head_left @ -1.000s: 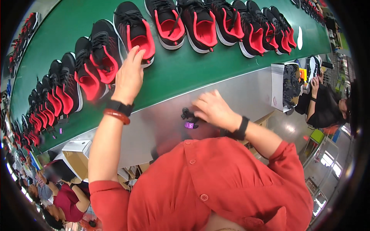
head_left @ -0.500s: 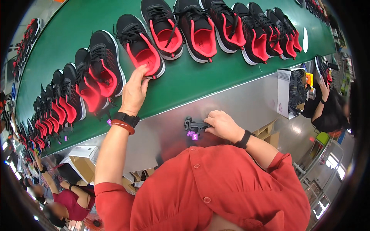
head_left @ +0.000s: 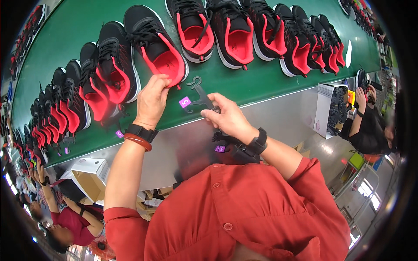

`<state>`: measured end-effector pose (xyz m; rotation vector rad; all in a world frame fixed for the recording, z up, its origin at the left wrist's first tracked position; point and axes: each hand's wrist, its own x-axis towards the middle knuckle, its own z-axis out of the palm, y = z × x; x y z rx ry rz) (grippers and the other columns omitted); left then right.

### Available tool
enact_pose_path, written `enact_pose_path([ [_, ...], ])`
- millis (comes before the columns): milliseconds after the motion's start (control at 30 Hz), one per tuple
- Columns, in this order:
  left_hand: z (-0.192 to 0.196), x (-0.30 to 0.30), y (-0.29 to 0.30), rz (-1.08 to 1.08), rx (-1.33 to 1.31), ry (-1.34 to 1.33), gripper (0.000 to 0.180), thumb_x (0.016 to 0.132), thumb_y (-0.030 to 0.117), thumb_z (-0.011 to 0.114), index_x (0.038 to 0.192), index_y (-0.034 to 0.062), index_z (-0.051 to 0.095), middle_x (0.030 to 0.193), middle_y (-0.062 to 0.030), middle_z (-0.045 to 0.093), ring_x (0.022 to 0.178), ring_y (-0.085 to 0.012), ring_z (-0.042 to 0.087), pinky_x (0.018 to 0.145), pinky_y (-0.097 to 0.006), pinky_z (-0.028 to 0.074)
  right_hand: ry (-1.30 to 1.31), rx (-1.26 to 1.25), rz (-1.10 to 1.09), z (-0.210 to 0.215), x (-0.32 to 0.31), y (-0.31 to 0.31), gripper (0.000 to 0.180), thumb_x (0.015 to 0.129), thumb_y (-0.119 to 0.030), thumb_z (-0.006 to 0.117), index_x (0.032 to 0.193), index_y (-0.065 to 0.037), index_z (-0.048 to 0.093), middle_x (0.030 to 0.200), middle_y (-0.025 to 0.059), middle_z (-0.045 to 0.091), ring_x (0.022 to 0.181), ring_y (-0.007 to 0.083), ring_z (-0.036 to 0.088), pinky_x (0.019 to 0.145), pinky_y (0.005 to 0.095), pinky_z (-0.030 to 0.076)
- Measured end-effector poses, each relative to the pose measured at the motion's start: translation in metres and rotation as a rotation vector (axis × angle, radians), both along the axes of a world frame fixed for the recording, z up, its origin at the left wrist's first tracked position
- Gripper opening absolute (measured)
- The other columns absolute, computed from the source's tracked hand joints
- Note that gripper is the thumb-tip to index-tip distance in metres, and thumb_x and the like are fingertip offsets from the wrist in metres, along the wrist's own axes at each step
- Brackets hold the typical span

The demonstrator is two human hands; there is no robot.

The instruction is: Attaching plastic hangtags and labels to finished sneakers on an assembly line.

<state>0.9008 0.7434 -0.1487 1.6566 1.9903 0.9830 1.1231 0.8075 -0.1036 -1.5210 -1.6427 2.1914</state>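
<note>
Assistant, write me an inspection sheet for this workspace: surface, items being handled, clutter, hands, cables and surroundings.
Surface: green table, with a gray metal ledge on the near side.
Items handled: dark plastic hanger with a purple tag; black shoe with pink lining.
Clutter: dark plastic pieces near the person's shirt; other shoes lined up; white flat piece.
Hands: right hand grips the hanger; left hand is at the shoe's heel, grip unclear.
Cables: nothing seen.
Surroundings: co-worker in black to the right; co-worker in dark red to the left; white box of dark pieces.
</note>
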Motion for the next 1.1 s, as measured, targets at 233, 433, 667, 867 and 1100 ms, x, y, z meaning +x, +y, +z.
enact_pose_path([
  [233,0.002,-0.001,0.0,-0.008,-0.011,0.032,0.019,0.077,-0.003,0.067,0.093,0.0049,0.06,0.102,-0.0091,0.065,0.088,-0.0319,0.066,0.072,-0.038,0.054,0.006,-0.016,0.03,-0.006,-0.019,-0.012,0.033,0.088,-0.016,0.069,0.114,0.0,0.055,0.08,0.0087,0.064,0.061,0.0157,0.058,0.057,0.0315,0.048],
  [433,0.016,-0.012,0.011,-0.12,-0.14,0.18,0.021,0.08,-0.005,0.063,0.098,0.0044,0.059,0.101,-0.0097,0.065,0.091,-0.0329,0.065,0.073,-0.038,0.055,0.165,0.401,0.406,-0.024,-0.021,-0.002,0.033,0.086,-0.013,0.067,0.113,0.002,0.053,0.092,0.0233,0.065,0.082,0.0414,0.063,0.073,0.0439,0.05],
  [667,0.037,-0.001,0.006,-0.365,-0.114,0.404,0.067,0.076,0.006,0.067,0.138,0.0264,0.051,0.121,-0.0174,0.058,0.079,-0.0276,0.065,0.067,-0.039,0.055,0.153,0.274,0.691,0.015,-0.023,0.057,0.041,0.094,-0.031,0.063,0.118,0.001,0.058,0.095,0.0126,0.066,0.083,0.0247,0.064,0.076,0.036,0.051],
  [867,0.055,-0.002,-0.005,-0.156,-0.445,0.38,0.064,0.081,0.001,0.06,0.14,0.0218,0.048,0.096,-0.0143,0.06,0.072,-0.0346,0.065,0.062,-0.045,0.053,0.102,1.213,0.541,0.027,-0.04,0.121,0.037,0.088,-0.018,0.066,0.121,-0.005,0.058,0.109,0.0128,0.061,0.093,0.0305,0.062,0.078,0.0373,0.052],
  [1100,0.047,-0.004,-0.013,-0.005,-0.45,0.012,0.038,0.087,-0.001,0.052,0.123,0.0114,0.06,0.095,-0.019,0.063,0.089,-0.0421,0.061,0.077,-0.049,0.048,-0.028,1.409,1.003,-0.005,-0.059,0.136,0.027,0.078,-0.025,0.074,0.097,-0.009,0.063,0.09,0.0077,0.06,0.085,0.0274,0.06,0.073,0.0409,0.047],
])
